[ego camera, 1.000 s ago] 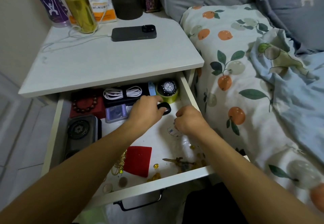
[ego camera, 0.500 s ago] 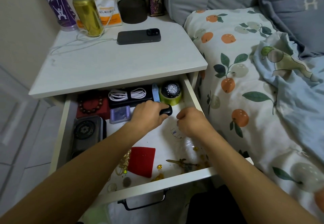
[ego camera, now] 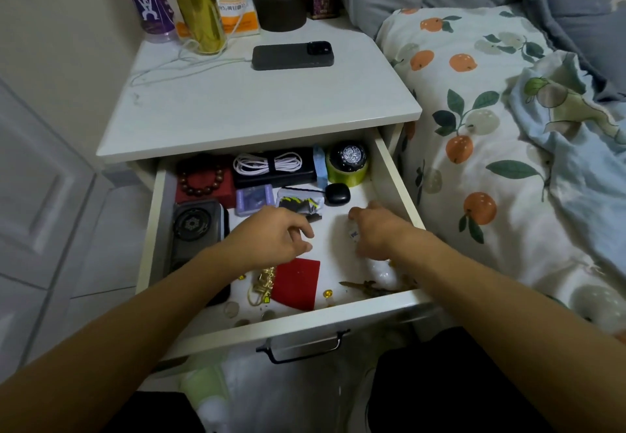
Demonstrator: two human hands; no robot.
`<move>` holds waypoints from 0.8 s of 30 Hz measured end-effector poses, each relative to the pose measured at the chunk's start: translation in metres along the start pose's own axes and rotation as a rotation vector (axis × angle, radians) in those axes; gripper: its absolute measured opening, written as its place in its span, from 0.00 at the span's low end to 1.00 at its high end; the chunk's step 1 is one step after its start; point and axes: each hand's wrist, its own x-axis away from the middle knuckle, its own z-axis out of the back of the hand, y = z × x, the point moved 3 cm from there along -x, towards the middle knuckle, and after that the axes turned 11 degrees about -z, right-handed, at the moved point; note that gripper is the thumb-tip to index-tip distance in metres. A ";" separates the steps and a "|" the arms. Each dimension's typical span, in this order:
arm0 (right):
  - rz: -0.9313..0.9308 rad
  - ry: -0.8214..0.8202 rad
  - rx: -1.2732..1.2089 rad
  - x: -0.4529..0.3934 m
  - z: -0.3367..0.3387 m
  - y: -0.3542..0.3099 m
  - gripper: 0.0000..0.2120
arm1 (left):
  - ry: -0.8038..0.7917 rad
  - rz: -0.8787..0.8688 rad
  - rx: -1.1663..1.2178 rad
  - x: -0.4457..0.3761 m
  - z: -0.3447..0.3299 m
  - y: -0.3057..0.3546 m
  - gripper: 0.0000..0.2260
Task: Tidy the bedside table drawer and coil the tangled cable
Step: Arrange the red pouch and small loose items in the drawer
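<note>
Head view: drawer [ego camera: 154,229] pulled open. The back row at 12 o'clock looks ordered; the front strip at 6 o'clock is yet unsorted, coins and a red pouch [ego camera: 298,282] loose. Left hand [ego camera: 271,239]: fingers loosely curled, gripping nothing. White cable [ego camera: 267,163], at 12 o'clock, is coiled and strapped, long axis 9-to-3. Right hand [ego camera: 376,233]: its grip cannot be told.

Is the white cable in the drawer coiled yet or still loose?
Coiled. The white cable lies in neat loops cinched by a dark strap at the middle, on a black case at the back of the drawer.
</note>
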 end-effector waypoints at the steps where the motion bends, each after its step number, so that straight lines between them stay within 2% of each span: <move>1: -0.008 0.000 0.034 -0.002 -0.002 -0.003 0.28 | 0.006 0.002 0.018 0.000 -0.002 -0.002 0.06; 6: 0.025 0.047 0.009 -0.008 0.000 -0.009 0.28 | -0.013 0.032 0.100 0.000 -0.011 -0.003 0.06; 10: -0.042 -0.060 -0.175 -0.007 -0.004 0.002 0.32 | -0.008 0.051 0.110 0.005 -0.008 -0.008 0.06; 14: -0.019 -0.059 -0.197 -0.008 0.001 0.003 0.24 | 0.019 0.087 0.119 0.013 0.003 -0.008 0.05; 16: 0.031 -0.087 -0.434 -0.008 0.007 -0.002 0.16 | 0.075 0.097 0.148 0.019 0.014 -0.005 0.06; 18: 0.097 -0.163 -0.790 0.002 0.012 -0.011 0.10 | 0.147 0.089 0.153 0.030 0.026 -0.005 0.07; 20: 0.150 -0.252 -1.009 0.012 0.016 -0.025 0.07 | 0.192 0.065 0.011 0.047 0.038 -0.010 0.08; 22: 0.209 -0.319 -1.086 0.020 0.016 -0.046 0.02 | 0.236 0.038 -0.232 0.070 0.050 -0.018 0.09; 24: 0.261 -0.348 -1.153 0.024 0.015 -0.069 0.03 | 0.294 0.035 -0.413 0.096 0.062 -0.024 0.10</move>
